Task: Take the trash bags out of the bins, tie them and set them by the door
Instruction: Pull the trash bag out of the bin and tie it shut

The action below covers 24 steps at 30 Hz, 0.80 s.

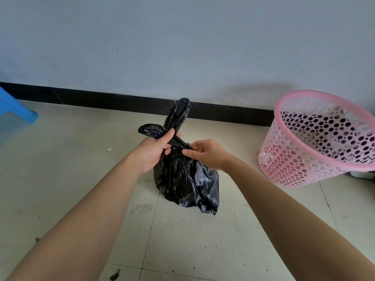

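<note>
While on the floor (60,179), trash bag (188,185) between left hand (154,151), right hand (207,153)

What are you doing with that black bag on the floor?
A person is tying up a black trash bag that sits on the tiled floor, already out of the pink bin to its right. The left hand grips the bag's twisted top ends, and the right hand pinches the plastic at the neck, where a knot is forming. The knot does not look finished, and no door is in view.
</note>
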Motion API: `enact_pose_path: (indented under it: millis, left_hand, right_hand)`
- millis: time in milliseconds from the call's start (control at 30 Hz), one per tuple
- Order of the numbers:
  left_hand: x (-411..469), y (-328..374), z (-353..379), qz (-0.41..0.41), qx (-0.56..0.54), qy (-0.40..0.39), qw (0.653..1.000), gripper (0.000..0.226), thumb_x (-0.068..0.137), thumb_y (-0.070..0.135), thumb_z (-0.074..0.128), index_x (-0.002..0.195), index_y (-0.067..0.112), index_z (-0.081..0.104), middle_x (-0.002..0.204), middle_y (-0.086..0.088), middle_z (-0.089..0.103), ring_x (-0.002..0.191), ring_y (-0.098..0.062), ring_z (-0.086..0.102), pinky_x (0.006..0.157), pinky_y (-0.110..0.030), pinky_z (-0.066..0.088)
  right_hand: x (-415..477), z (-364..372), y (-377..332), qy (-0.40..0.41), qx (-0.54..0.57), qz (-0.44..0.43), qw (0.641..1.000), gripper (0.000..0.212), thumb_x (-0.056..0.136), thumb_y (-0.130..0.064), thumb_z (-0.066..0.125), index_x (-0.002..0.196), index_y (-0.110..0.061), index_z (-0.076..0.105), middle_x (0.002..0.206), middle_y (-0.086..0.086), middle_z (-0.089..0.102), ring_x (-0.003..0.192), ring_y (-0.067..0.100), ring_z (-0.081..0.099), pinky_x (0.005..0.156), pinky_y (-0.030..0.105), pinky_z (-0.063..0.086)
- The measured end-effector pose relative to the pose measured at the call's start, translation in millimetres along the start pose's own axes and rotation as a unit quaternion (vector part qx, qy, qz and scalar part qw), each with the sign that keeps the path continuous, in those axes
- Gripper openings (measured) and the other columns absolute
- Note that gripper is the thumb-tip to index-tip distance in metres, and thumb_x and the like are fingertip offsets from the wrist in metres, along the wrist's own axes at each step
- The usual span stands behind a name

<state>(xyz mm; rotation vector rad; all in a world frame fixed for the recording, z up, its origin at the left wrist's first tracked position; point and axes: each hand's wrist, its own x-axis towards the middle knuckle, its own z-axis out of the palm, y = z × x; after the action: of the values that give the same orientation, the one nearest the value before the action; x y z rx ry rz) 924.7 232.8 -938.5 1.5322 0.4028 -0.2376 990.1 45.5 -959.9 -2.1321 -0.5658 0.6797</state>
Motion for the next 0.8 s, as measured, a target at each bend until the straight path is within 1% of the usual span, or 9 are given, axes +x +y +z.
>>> enact_pose_path:
  millis: [100, 200, 267, 333, 467, 533, 633, 700, 800]
  left_hand:
    - [1, -4, -3, -0.016, -0.048, -0.006, 0.999, 0.035, 0.093, 0.048, 0.061, 0.102, 0.017, 0.073, 0.054, 0.009, 0.036, 0.059, -0.013, 0.036, 0.087, -0.035, 0.039]
    - [-1, -3, -2, -0.016, 0.028, -0.075, 0.997, 0.019, 0.086, 0.044, 0.071, 0.082, 0.025, 0.068, 0.056, 0.012, 0.039, 0.057, -0.009, 0.041, 0.087, -0.031, 0.041]
    - [-3, 1, 2, -0.007, 0.076, -0.101, 0.992, 0.01, 0.091, 0.027, 0.069, 0.1, 0.023, 0.068, 0.056, 0.022, 0.056, 0.052, 0.001, 0.052, 0.08, -0.026, 0.041]
    - [-2, 1, 2, -0.01, 0.091, -0.099, 0.991, 0.025, 0.095, 0.021, 0.063, 0.12, 0.022, 0.065, 0.071, 0.033, 0.051, 0.052, 0.004, 0.054, 0.078, -0.023, 0.041]
    - [1, -6, -1, -0.033, 0.073, -0.067, 0.995, 0.03, 0.097, 0.039, 0.06, 0.113, 0.019, 0.075, 0.057, 0.011, 0.036, 0.063, -0.014, 0.035, 0.075, -0.027, 0.037]
    - [1, -7, -1, -0.038, 0.058, -0.066, 0.995, 0.03, 0.097, 0.041, 0.06, 0.104, 0.017, 0.077, 0.057, 0.005, 0.035, 0.063, -0.016, 0.036, 0.075, -0.033, 0.035]
    - [2, -8, 0, -0.032, 0.058, -0.083, 0.994, 0.031, 0.096, 0.042, 0.061, 0.077, 0.022, 0.076, 0.059, 0.0, 0.035, 0.063, -0.017, 0.039, 0.081, -0.035, 0.035]
    - [5, -7, 2, -0.034, 0.054, -0.08, 0.995, 0.032, 0.089, 0.047, 0.067, 0.093, 0.016, 0.075, 0.058, 0.001, 0.037, 0.06, -0.015, 0.043, 0.079, -0.034, 0.04]
    - [8, -7, 6, -0.034, 0.048, -0.06, 0.996, 0.044, 0.082, 0.049, 0.072, 0.102, 0.01, 0.075, 0.057, 0.002, 0.039, 0.057, -0.013, 0.046, 0.08, -0.032, 0.044]
  right_hand:
    - [-4, 3, 16, 0.012, 0.113, 0.036, 0.993, 0.038, 0.082, -0.054, 0.07, 0.102, -0.022, 0.074, 0.101, -0.004, 0.075, 0.099, 0.017, 0.069, 0.097, 0.037, 0.053]
    - [-3, 4, 19, 0.022, 0.124, 0.034, 0.991, 0.031, 0.085, -0.048, 0.071, 0.101, -0.022, 0.077, 0.099, -0.002, 0.076, 0.098, 0.018, 0.07, 0.097, 0.037, 0.053]
    - [-2, 2, 15, 0.015, 0.11, 0.04, 0.993, 0.033, 0.085, -0.045, 0.071, 0.106, -0.021, 0.077, 0.104, -0.004, 0.075, 0.1, 0.013, 0.069, 0.097, 0.032, 0.051]
    - [-1, -1, 11, -0.007, 0.092, 0.054, 0.994, 0.041, 0.083, -0.048, 0.072, 0.112, -0.021, 0.075, 0.114, -0.004, 0.073, 0.105, 0.013, 0.067, 0.099, 0.032, 0.049]
    - [-1, -8, 9, -0.042, 0.091, 0.079, 0.992, 0.042, 0.076, -0.048, 0.079, 0.107, -0.02, 0.074, 0.106, -0.005, 0.073, 0.097, 0.011, 0.065, 0.088, 0.029, 0.047]
    - [-2, -15, 7, -0.052, 0.172, 0.078, 0.981, 0.047, 0.074, -0.038, 0.083, 0.114, -0.019, 0.067, 0.102, 0.0, 0.068, 0.083, 0.011, 0.06, 0.074, 0.026, 0.045]
    - [-1, -26, 2, -0.02, 0.297, 0.075, 0.952, 0.073, 0.071, -0.043, 0.079, 0.134, -0.021, 0.049, 0.121, 0.004, 0.059, 0.089, 0.013, 0.056, 0.068, 0.025, 0.042]
    - [1, -27, -6, 0.002, 0.343, 0.053, 0.938, 0.061, 0.078, -0.05, 0.072, 0.132, -0.027, 0.054, 0.121, -0.002, 0.06, 0.091, 0.012, 0.054, 0.069, 0.024, 0.041]
    - [7, -22, -20, 0.057, 0.387, 0.013, 0.92, 0.029, 0.092, -0.039, 0.067, 0.114, -0.021, 0.071, 0.096, -0.002, 0.066, 0.079, 0.009, 0.053, 0.065, 0.022, 0.038]
